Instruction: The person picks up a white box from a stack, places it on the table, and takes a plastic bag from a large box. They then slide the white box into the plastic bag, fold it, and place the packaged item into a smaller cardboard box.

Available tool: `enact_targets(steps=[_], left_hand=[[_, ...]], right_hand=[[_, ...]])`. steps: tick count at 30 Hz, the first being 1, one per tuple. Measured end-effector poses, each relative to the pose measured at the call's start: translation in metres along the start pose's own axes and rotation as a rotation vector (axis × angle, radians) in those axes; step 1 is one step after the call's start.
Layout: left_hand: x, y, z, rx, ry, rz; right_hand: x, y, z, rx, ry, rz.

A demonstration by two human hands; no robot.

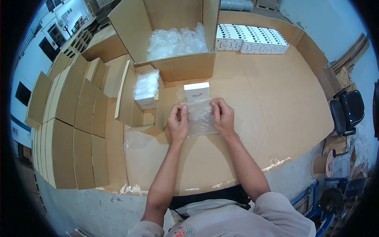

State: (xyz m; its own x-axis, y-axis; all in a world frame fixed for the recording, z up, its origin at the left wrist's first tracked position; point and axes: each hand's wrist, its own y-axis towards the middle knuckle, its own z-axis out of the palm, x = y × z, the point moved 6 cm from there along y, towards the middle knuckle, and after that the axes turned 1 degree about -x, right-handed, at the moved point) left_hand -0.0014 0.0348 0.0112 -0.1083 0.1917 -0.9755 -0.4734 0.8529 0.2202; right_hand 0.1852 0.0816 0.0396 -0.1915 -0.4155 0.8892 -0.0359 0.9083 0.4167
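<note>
A clear plastic bag (200, 118) is stretched between my two hands over the cardboard-covered table. My left hand (178, 121) pinches its left edge between thumb and fingers. On the opposite edge, my right hand (223, 117) has the same kind of pinch. Just beyond the bag stands a small white box (196, 91) with a little red mark on its front. To the left, an open cardboard carton (125, 98) holds several white boxes wrapped in clear plastic (146, 89).
A large open carton (185, 67) full of clear plastic bags (177, 42) stands at the back. Rows of white boxes (252, 38) fill the back right. Stacked brown cartons (65, 130) line the left side. Beyond the right edge is a black chair (347, 111).
</note>
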Motion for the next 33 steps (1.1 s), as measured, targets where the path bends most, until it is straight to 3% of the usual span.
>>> enact_targets(steps=[7,10,13,16,18,21,25,28,33], left_hand=[[-0.006,0.000,-0.007,-0.141,0.135,0.013],[-0.015,-0.005,-0.004,-0.106,-0.055,-0.147],[-0.005,-0.004,0.007,0.004,-0.078,-0.002],[-0.002,-0.007,0.006,0.193,0.008,-0.275],[-0.009,-0.008,0.007,0.184,0.019,-0.222],[-0.010,-0.009,0.010,0.185,0.023,-0.177],[-0.017,-0.013,0.014,0.208,0.012,-0.281],[-0.013,-0.015,0.015,0.220,-0.011,-0.320],[-0.007,-0.013,0.015,0.220,-0.015,-0.186]], right_hand=[[0.000,-0.005,0.009,-0.010,-0.041,-0.020],[-0.009,-0.005,0.009,-0.049,0.029,0.061],[-0.017,-0.004,0.008,-0.041,0.111,0.115],[-0.015,-0.002,0.003,-0.056,0.162,0.163],[-0.016,0.003,-0.007,-0.147,0.192,0.183],[-0.006,0.011,-0.022,-0.231,0.218,0.122],[0.047,0.017,-0.033,-0.079,-0.225,-0.320],[0.059,0.016,-0.021,0.080,-0.354,-0.450],[0.070,0.017,-0.008,0.181,-0.474,-0.460]])
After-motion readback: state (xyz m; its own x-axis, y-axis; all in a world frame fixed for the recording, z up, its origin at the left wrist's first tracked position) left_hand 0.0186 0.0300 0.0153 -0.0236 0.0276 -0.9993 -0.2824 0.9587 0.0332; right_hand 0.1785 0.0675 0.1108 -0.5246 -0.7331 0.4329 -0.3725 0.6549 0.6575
